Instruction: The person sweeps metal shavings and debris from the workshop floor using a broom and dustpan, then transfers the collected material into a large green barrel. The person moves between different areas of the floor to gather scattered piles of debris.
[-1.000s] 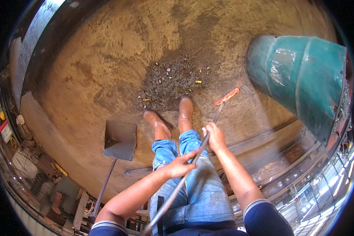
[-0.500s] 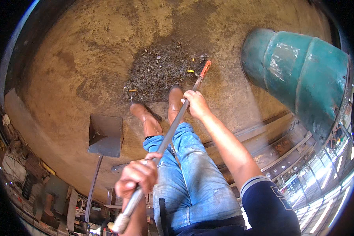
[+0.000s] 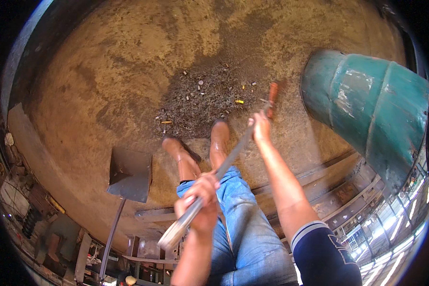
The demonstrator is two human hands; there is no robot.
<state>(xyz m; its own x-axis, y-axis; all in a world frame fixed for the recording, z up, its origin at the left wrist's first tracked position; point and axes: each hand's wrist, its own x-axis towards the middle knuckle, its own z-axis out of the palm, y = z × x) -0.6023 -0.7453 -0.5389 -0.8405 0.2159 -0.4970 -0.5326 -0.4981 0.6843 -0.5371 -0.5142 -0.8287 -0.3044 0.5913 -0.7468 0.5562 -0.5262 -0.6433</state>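
Note:
A long-handled broom (image 3: 236,151) runs diagonally across my legs, its grey pole gripped by both hands. My left hand (image 3: 201,196) is closed around the pole near its pale upper end. Farther down, my right hand (image 3: 260,126) wraps round it just short of the narrow orange-red head (image 3: 272,99). That head is blurred and sits over the floor right of a dark pile of metal shavings and scraps (image 3: 202,97); bristles cannot be made out. Small yellow and pale bits lie among the shavings, beyond my brown boots (image 3: 219,138).
A dented green drum (image 3: 362,102) stands at the right. On the left a long-handled metal dustpan (image 3: 131,174) rests on the stained concrete floor (image 3: 95,71). Beams and shelving (image 3: 336,186) line the lower right, with cluttered tools and parts (image 3: 38,214) at lower left.
The broom's head has swung to the right, away from the pile, and turned. Both hands have moved right with the pole, the left one also farther forward. The whole view has shifted slightly.

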